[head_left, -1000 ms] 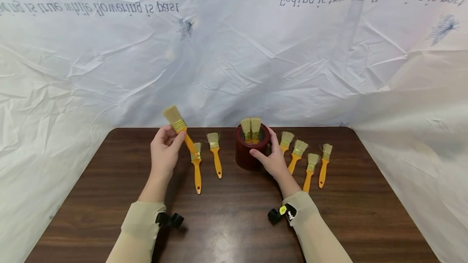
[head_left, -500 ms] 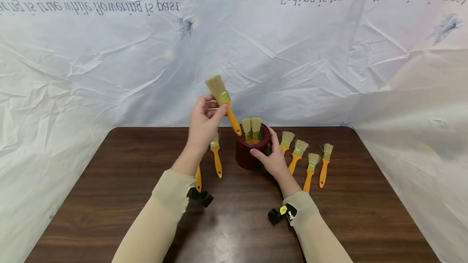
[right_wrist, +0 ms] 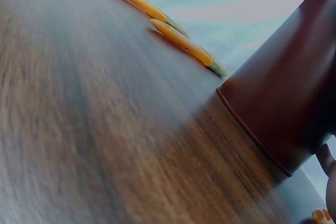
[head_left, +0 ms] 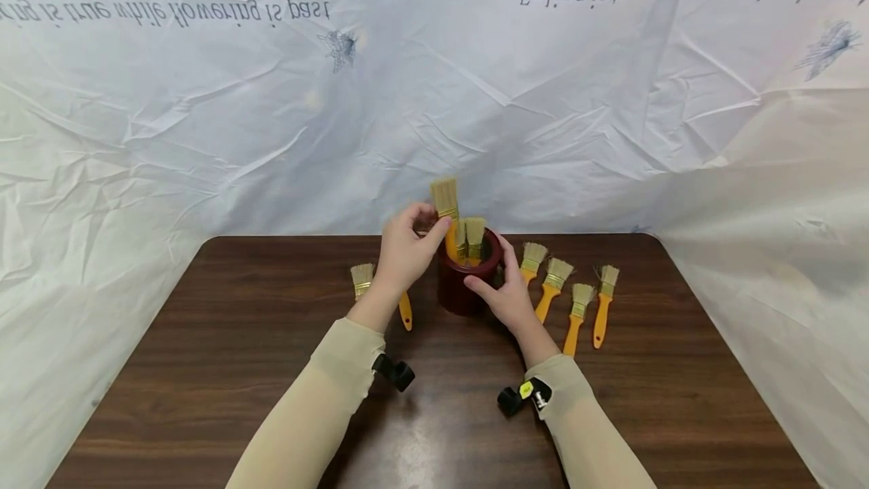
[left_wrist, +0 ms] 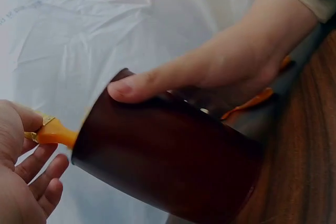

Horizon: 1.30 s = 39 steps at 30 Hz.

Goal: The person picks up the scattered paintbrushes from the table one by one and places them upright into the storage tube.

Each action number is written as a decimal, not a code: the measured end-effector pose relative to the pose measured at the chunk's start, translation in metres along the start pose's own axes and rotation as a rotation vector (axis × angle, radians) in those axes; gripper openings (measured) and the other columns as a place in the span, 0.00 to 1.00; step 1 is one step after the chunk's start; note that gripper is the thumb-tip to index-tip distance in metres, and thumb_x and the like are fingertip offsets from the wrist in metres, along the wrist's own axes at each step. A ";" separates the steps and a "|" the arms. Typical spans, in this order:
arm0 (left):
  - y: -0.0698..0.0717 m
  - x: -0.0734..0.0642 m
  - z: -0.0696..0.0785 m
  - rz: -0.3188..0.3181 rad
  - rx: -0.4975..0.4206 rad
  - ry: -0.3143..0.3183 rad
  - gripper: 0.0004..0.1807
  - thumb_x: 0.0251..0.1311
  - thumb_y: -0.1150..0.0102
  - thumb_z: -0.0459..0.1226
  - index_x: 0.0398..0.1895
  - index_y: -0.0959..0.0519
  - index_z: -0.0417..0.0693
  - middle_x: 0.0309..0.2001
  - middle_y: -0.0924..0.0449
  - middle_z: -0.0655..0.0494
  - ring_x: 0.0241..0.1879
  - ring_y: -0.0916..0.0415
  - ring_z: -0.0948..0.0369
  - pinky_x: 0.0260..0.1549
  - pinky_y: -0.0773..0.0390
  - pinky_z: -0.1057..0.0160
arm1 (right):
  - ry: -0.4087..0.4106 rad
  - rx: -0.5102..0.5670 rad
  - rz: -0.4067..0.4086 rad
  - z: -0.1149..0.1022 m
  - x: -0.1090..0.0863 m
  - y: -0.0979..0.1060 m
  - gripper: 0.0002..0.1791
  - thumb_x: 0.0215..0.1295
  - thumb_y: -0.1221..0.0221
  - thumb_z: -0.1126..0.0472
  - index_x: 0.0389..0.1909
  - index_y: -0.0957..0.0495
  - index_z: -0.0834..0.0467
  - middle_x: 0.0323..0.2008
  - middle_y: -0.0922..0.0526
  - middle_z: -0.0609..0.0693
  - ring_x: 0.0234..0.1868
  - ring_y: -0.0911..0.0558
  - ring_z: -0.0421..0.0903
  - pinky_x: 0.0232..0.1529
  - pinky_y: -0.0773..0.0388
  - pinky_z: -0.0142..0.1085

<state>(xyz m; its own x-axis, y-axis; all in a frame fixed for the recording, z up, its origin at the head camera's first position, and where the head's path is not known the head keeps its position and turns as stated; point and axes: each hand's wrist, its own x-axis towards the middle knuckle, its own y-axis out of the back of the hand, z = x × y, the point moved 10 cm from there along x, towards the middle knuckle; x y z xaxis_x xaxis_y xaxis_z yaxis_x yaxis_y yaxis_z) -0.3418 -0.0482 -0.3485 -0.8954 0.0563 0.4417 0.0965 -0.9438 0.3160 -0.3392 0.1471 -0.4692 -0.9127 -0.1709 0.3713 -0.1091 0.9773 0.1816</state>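
My left hand (head_left: 406,247) pinches a paintbrush (head_left: 444,198) near its metal band, bristles up. The lower end of its orange handle is inside a dark red cup (left_wrist: 168,145). In the head view, two more paintbrushes stand in the cup, bristles up, and the one on the right (head_left: 475,231) shows most plainly. My right hand (head_left: 504,294) grips the cup from the right side, with the thumb on the near wall by the rim. The cup stands upright on the table. How deep the handle reaches is hidden by the cup's wall.
Left of the cup lie two paintbrushes, one (head_left: 362,278) partly behind my left wrist, the other (head_left: 405,312) mostly covered. Several paintbrushes (head_left: 603,308) lie to the right on the brown wooden table (head_left: 679,398). A white printed sheet (head_left: 434,96) hangs behind.
My left hand has carried its paintbrush rightward from the table's left part, then lowered the handle into the cup, turning the brush more upright. The right hand stays on the cup.
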 end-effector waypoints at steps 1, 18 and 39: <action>0.000 -0.001 -0.001 0.001 0.008 -0.003 0.10 0.76 0.32 0.38 0.51 0.15 0.39 0.44 0.13 0.45 0.45 0.15 0.51 0.47 0.13 0.51 | 0.003 0.002 -0.001 0.000 0.000 0.000 0.51 0.71 0.25 0.48 0.87 0.44 0.45 0.79 0.31 0.53 0.77 0.29 0.55 0.76 0.35 0.62; -0.007 -0.017 -0.021 -0.012 0.061 0.052 0.14 0.74 0.29 0.43 0.56 0.14 0.48 0.50 0.16 0.52 0.47 0.17 0.55 0.47 0.18 0.50 | -0.005 0.012 -0.004 -0.001 0.000 0.001 0.50 0.71 0.26 0.45 0.87 0.44 0.42 0.78 0.31 0.52 0.75 0.29 0.54 0.75 0.34 0.63; 0.015 -0.024 -0.020 0.015 -0.009 0.081 0.16 0.74 0.30 0.40 0.61 0.15 0.49 0.53 0.15 0.45 0.47 0.14 0.52 0.42 0.16 0.54 | -0.012 0.018 -0.004 0.000 -0.001 0.000 0.51 0.71 0.25 0.44 0.87 0.43 0.42 0.76 0.29 0.52 0.74 0.28 0.55 0.75 0.34 0.64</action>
<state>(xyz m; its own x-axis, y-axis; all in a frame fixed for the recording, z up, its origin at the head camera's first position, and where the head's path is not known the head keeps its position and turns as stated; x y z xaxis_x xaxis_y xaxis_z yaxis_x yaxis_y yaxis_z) -0.3271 -0.0702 -0.3709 -0.9262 0.0158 0.3766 0.1069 -0.9471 0.3025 -0.3384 0.1469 -0.4697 -0.9170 -0.1733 0.3593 -0.1197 0.9787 0.1666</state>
